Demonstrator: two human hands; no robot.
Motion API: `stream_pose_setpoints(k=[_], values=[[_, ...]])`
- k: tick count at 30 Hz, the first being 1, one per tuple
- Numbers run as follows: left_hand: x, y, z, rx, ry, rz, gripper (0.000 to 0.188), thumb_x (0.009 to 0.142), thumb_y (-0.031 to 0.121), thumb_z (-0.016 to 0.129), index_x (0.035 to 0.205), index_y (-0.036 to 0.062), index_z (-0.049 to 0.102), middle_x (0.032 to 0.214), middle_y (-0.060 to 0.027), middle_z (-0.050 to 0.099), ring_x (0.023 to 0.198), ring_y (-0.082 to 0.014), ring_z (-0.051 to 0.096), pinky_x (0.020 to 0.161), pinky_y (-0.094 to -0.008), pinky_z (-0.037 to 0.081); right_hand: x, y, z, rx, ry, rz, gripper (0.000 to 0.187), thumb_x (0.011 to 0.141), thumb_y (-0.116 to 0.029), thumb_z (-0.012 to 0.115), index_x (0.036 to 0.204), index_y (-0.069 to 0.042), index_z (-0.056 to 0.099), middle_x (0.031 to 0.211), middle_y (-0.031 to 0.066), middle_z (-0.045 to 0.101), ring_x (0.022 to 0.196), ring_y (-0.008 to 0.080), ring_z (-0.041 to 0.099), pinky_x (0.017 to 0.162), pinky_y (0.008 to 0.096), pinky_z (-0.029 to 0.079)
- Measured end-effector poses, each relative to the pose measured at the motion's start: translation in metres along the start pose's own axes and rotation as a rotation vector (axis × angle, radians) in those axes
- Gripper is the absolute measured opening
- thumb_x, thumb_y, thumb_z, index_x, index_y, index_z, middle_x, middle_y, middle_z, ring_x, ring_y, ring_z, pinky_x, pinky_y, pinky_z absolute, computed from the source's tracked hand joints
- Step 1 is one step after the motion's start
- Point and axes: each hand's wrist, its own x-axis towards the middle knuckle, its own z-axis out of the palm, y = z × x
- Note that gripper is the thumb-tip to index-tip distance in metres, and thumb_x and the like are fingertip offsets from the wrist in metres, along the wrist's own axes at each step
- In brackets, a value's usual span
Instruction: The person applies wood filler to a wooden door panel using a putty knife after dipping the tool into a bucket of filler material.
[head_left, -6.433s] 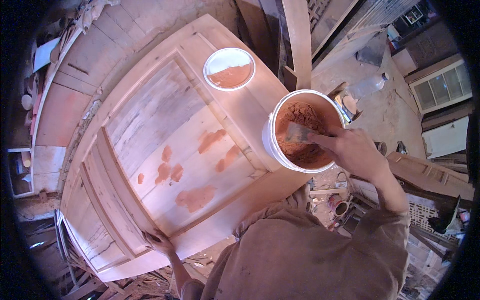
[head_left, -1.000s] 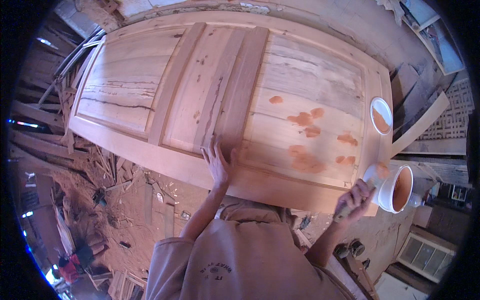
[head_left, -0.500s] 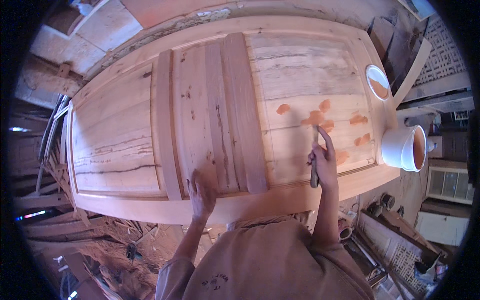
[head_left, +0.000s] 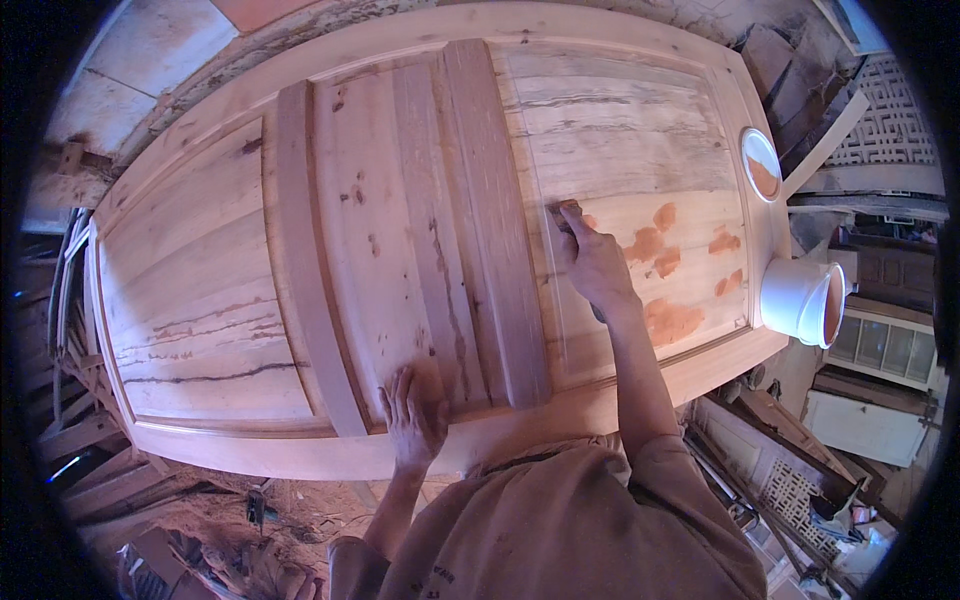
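Clamping right hand on a putty knife, near orange patches, resting left hand, spread apart, on a wooden door

Left hand spread palm-down; right hand curled in grip, farther forward.

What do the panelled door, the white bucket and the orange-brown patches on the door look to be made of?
Panelled door: wood, seemingly bare or unvarnished; grain, knots and dark cracks show, with little gloss.
White bucket: probably plastic, given its smooth, evenly coloured wall.
Orange-brown patches: apparently a filler-like paste, matte and smeared with uneven edges; its exact composition can't be told.
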Motion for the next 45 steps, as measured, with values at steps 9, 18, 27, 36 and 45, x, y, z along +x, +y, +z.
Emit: stream_pose_setpoints(k=[9,18,27,36,45], values=[[0.007,0.007,-0.004,0.033,-0.016,-0.020,0.065,0.095,0.036,0.066,0.144,0.0010,0.043,0.151,-0.0193,0.046,0.143,-0.0376,0.041,0.120,-0.0622,0.022,0.010,0.012,0.017,-0.028,0.078,-0.031,0.045,0.096,-0.018,0.054,0.141,-0.014,0.056,0.082,0.0282,0.069,0.079,0.0454,0.069,0.075,0.0551,0.056],[0.007,0.005,-0.001,0.040,-0.014,0.016,0.063,0.095,0.033,0.067,0.143,0.0009,0.042,0.151,-0.0205,0.044,0.143,-0.0384,0.041,0.120,-0.0631,0.022,0.016,0.018,0.008,0.024,0.142,-0.090,0.043,0.097,-0.015,0.054,0.140,-0.011,0.056,0.092,0.0290,0.069,0.086,0.0449,0.070,0.079,0.0520,0.056],[0.005,0.004,0.002,0.047,0.020,0.017,0.061,0.095,0.032,0.066,0.144,0.0024,0.042,0.150,-0.0202,0.045,0.143,-0.0386,0.041,0.120,-0.0633,0.021,0.018,0.057,0.005,0.169,0.151,-0.148,0.039,0.094,-0.010,0.055,0.133,-0.011,0.056,0.086,0.0265,0.070,0.083,0.0461,0.069,0.073,0.0581,0.054],[0.005,0.004,0.004,0.045,0.042,0.029,0.060,0.096,0.033,0.065,0.143,0.0029,0.043,0.149,-0.0196,0.046,0.143,-0.0382,0.041,0.120,-0.0627,0.020,0.017,0.065,-0.014,0.069,0.153,-0.110,0.042,0.098,-0.013,0.054,0.139,-0.006,0.057,0.085,0.0282,0.068,0.081,0.0408,0.071,0.073,0.0503,0.053],[0.006,0.006,0.003,0.083,0.040,0.048,0.058,0.097,0.032,0.064,0.141,-0.0001,0.044,0.148,-0.0218,0.047,0.141,-0.0390,0.042,0.119,-0.0628,0.023,0.023,0.086,-0.020,0.007,0.178,-0.102,0.042,0.099,-0.015,0.054,0.141,-0.015,0.058,0.081,0.0240,0.069,0.076,0.0390,0.070,0.071,0.0476,0.054]])
